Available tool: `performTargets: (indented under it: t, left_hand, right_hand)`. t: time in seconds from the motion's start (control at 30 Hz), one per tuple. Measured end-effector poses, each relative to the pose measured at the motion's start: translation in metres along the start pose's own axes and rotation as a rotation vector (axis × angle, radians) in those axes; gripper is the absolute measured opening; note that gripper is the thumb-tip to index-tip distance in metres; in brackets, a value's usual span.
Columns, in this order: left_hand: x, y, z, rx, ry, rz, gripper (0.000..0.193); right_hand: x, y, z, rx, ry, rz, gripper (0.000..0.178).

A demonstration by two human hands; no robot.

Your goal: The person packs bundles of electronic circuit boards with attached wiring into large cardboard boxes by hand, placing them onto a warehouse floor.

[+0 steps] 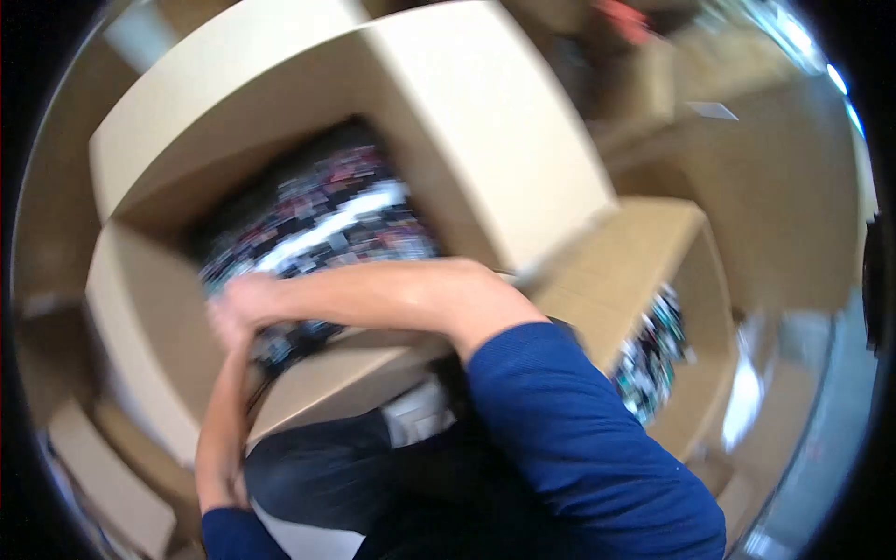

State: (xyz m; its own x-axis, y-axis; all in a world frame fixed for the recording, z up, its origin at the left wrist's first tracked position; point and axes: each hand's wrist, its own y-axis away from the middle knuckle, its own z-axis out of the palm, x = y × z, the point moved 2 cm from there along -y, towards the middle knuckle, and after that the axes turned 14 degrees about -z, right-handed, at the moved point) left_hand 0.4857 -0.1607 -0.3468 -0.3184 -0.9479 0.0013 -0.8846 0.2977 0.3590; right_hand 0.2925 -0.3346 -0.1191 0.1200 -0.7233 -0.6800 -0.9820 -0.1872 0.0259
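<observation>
Both my hands come together at the near left side of a large open cardboard box point(439, 168). My right forearm crosses leftward over the box's near part, and my right hand point(254, 301) is over the left edge of the contents. Just below it, partly behind it, is my left hand point(229, 329). Motion smears the fingers of both hands, so whether they hold anything does not show. Inside the box lies a dark layer of many small items point(327, 201) in red, white and black, too blurred to name. A pale streak crosses them.
At the right stands a second open cardboard box point(607, 271) with a heap of small mixed-colour pieces point(653, 359) inside. More cardboard point(112, 476) is at the lower left. The big box's flaps spread outward. A red thing point(623, 21) shows at the far right.
</observation>
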Motion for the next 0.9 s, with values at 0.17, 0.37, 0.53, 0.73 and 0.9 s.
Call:
performTargets:
  t: [0.17, 0.37, 0.53, 0.73, 0.9]
  left_hand:
    - [0.091, 0.036, 0.000, 0.101, -0.159, 0.092, 0.061]
    - [0.103, 0.017, -0.115, -0.457, 0.509, 0.175, 0.051]
    - [0.197, 0.277, -0.200, -0.531, 0.623, 0.446, 0.046]
    - [0.219, 0.368, -0.179, -0.543, 0.545, 0.800, 0.033]
    - [0.195, 0.357, -0.187, -0.520, 0.540, 0.607, 0.036]
  right_hand:
    - [-0.030, 0.237, -0.129, 0.311, 0.046, -0.109, 0.033]
    - [-0.112, 0.631, -0.152, 1.152, 0.058, 0.668, 0.036]
    - [-0.074, 0.792, 0.120, 0.551, -0.217, 1.548, 0.064]
    - [-0.022, 0.743, 0.201, 1.174, 0.065, 1.538, 0.056]
    - [-0.037, 0.734, 0.149, 1.049, 0.178, 1.386, 0.051]
